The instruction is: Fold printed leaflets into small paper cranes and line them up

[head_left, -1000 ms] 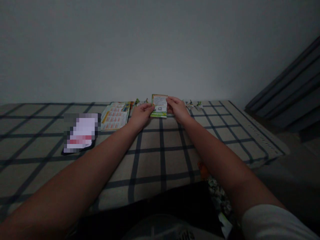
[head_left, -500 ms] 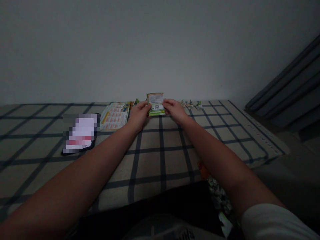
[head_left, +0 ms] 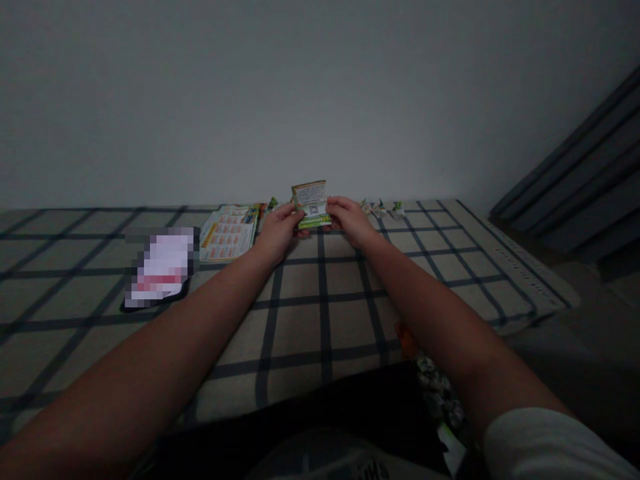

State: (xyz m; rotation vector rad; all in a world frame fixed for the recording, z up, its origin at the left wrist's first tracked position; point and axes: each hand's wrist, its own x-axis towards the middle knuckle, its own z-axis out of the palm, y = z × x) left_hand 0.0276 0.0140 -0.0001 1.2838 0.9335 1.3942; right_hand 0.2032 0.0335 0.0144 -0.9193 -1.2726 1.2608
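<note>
Leaflet (head_left: 310, 202), a small printed sheet of thin paper with a green band along its lower edge, stands upright between both hands just above the checked cloth (head_left: 320, 293). The left hand (head_left: 278, 228) pinches its left edge and the right hand (head_left: 350, 220) pinches its right edge, fingers closed on the paper. Its top edge looks doubled over, so I judge one fold is made or nearly made and more folding remains; the dim light hides the crease itself. Just left of the grip lies a larger flat printed sheet (head_left: 230, 232) with orange blocks, unfolded. Behind and right of the grip sit small crumpled-looking folded paper pieces (head_left: 380, 209), apparently finished. Well left of the grip lies a dark flat object (head_left: 159, 270), blurred out. The cloth is soft, beige, crossed by dark lines.
</note>
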